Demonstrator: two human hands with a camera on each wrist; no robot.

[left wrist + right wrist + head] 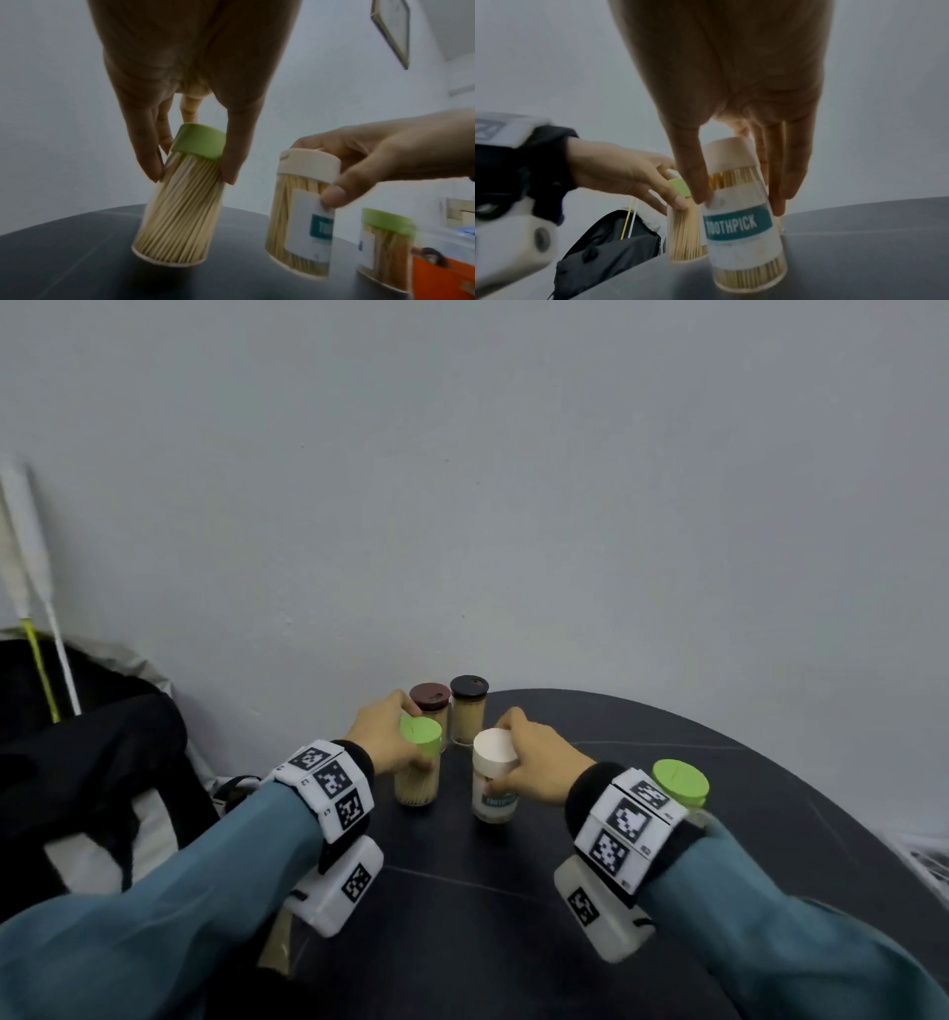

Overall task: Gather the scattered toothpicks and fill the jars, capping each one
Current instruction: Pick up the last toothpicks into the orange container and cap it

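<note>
Teal "TOOTHPICK" label (736, 223) legible from right wrist only

Tabletop (667, 891): carries five capped jars, all packed with toothpicks.
Back pair: two jars side by side at the far edge by the wall, one (430, 711) left of the other (469, 709).
Left hand (382, 737): grips a third jar (418, 767) from its left, just in front of the back pair.
Right hand (539, 762): grips a labelled jar (494, 783) from its right, just right of the third jar, tilted.
Near right: a fifth jar (680, 785) stands behind the right wrist, well apart from the others.
Off the left edge: a bag (92, 762) below the tabletop.
</note>
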